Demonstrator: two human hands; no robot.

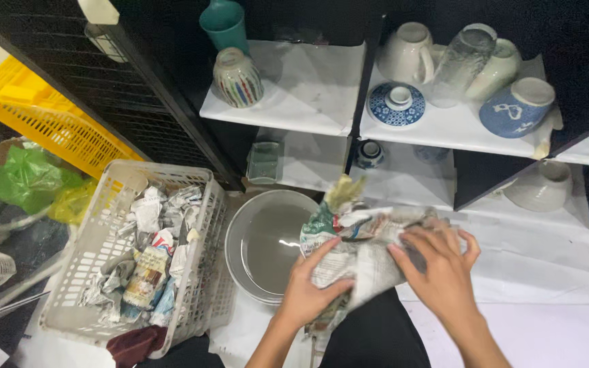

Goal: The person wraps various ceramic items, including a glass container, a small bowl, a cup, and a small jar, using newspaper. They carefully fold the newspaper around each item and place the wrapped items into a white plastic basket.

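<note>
Your newspaper bundle (366, 249) sits right of grey bowl (270, 242), touching its rim. Left hand (308, 286) grips bundle's lower edge, right hand (441, 262) pressed flat on top, fingers spread. White basket (134, 255) of crumpled paper left of bowl. Cup shelves (444, 126) above bowl.

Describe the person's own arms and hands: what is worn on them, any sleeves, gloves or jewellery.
Both arms are bare as far as the frame shows: no sleeve reaches either forearm. The left hand and right hand wear no gloves, and no ring, watch or bracelet shows. The fingers are slim with short, unpainted nails. No marks or tattoos are visible.
</note>
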